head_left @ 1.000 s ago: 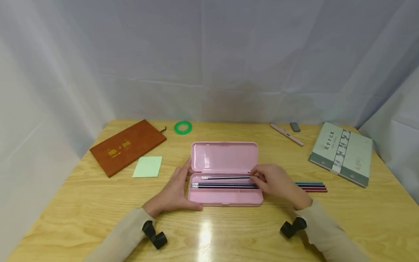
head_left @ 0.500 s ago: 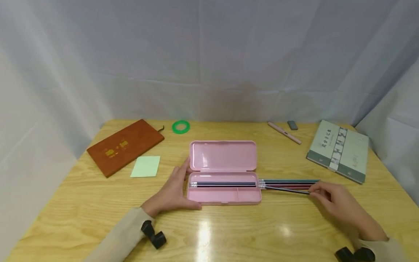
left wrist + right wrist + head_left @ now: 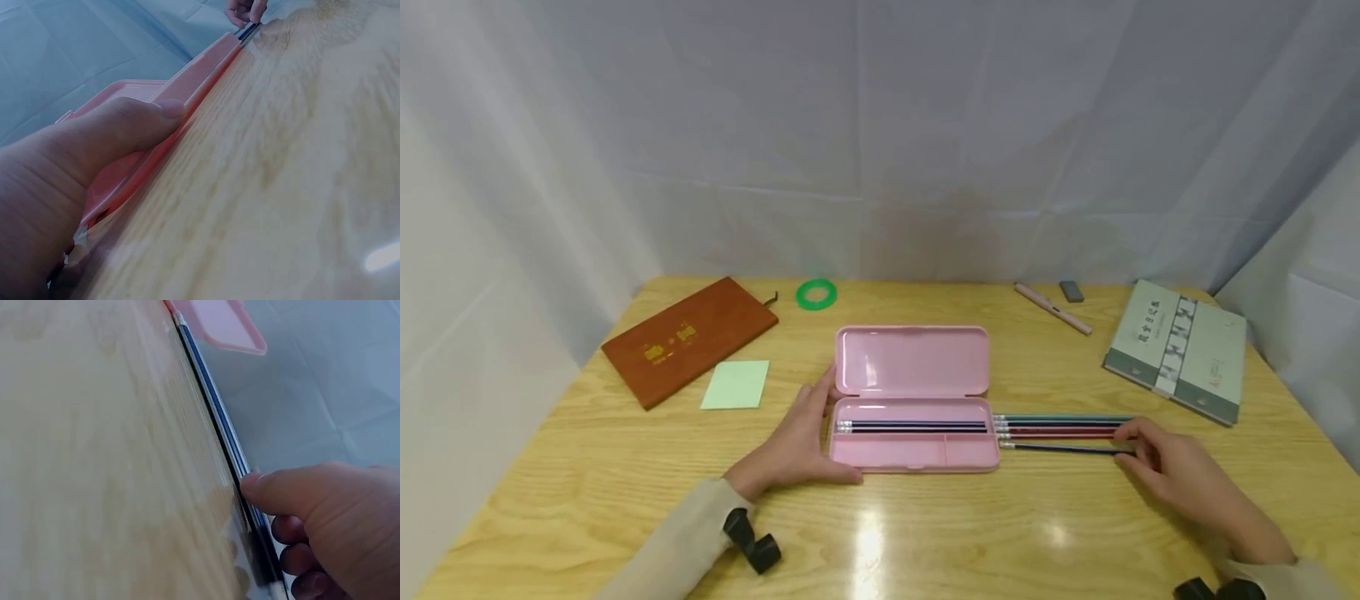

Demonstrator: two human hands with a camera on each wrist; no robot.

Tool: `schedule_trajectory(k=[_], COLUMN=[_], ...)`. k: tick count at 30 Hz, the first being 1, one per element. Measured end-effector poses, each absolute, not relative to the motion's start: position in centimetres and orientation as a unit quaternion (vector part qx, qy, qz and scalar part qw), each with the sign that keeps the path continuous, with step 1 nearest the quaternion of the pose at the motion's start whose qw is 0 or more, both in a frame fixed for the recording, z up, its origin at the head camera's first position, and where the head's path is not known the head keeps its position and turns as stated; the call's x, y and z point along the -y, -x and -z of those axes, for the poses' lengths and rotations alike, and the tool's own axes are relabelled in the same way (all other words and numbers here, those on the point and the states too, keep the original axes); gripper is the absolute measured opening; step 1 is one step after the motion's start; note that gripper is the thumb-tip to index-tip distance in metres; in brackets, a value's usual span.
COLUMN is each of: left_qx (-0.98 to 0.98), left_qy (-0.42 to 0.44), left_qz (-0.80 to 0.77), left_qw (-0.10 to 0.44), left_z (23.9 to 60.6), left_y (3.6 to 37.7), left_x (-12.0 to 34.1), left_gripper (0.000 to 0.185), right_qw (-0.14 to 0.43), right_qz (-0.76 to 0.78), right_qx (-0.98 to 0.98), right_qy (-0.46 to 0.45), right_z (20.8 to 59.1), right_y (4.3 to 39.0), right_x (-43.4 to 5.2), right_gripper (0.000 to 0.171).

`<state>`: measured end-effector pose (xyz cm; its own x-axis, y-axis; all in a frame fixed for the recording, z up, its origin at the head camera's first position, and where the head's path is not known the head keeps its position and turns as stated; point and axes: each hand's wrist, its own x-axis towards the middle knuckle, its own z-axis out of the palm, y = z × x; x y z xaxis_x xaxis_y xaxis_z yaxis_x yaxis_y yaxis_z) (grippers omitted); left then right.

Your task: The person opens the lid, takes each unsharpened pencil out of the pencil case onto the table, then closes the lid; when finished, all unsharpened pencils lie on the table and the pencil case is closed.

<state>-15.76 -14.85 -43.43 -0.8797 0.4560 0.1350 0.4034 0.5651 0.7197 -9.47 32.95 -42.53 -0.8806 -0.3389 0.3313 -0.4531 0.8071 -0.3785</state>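
An open pink pencil case [image 3: 880, 454] lies mid-table with its lid folded back. Several dark striped pencils [image 3: 917, 427] lie in its long compartment. My left hand [image 3: 797, 442] grips the case's left end, thumb along the front rim and fingers round the back corner, as the thumb in the left wrist view [image 3: 125, 128] also shows. To the right of the case, my right hand [image 3: 1187, 479] pinches the far end of a dark blue pencil [image 3: 1060, 449]. That pencil lies in front of a row of several pencils [image 3: 1060, 425], nearly parallel to them.
A brown notebook [image 3: 692, 342], pale green sticky notes [image 3: 735, 385] and a green tape ring [image 3: 816, 294] lie on the left. Behind on the right are a pink pen [image 3: 1052, 308], a grey eraser [image 3: 1071, 291] and a green-grey notebook [image 3: 1180, 354]. A white curtain [image 3: 880, 167] hangs behind.
My right hand has moved from the case's right end to the right, taking one pencil out and bringing it down beside the row. The left hand has stayed on the case.
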Motion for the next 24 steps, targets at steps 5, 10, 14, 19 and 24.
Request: schedule_trajectory(k=[5, 10, 14, 19, 24], left_qx=[-0.885, -0.884, -0.884, -0.885, -0.883], left_qy=[-0.240, -0.244, -0.248, -0.245, -0.250], left_qz=[-0.398, -0.397, -0.396, -0.395, -0.396], left_qw=[0.035, 0.024, 0.024, 0.030, 0.022], left_z=[43.4, 43.3, 43.4, 43.6, 43.7], left_y=[15.7, 15.7, 15.8, 15.8, 15.8], left_x=[15.0, 15.1, 15.1, 15.1, 14.9], left_gripper=[0.146, 0.145, 0.145, 0.145, 0.145], right_qw=[0.103, 0.072, 0.039, 0.017, 0.006], right_qz=[-0.201, -0.148, -0.138, -0.143, -0.190], right_qx=[0.951, 0.959, 0.961, 0.958, 0.941], right_qy=[-0.212, -0.229, -0.237, -0.247, -0.280], right_z=[41.9, 41.3, 40.8, 40.5, 40.4], right_y=[10.5, 11.9, 12.9, 13.7, 14.3], right_x=[-31.1, -29.1, -27.9, -27.2, -25.6], right_gripper=[0.051, 0.063, 0.042, 0.038, 0.048])
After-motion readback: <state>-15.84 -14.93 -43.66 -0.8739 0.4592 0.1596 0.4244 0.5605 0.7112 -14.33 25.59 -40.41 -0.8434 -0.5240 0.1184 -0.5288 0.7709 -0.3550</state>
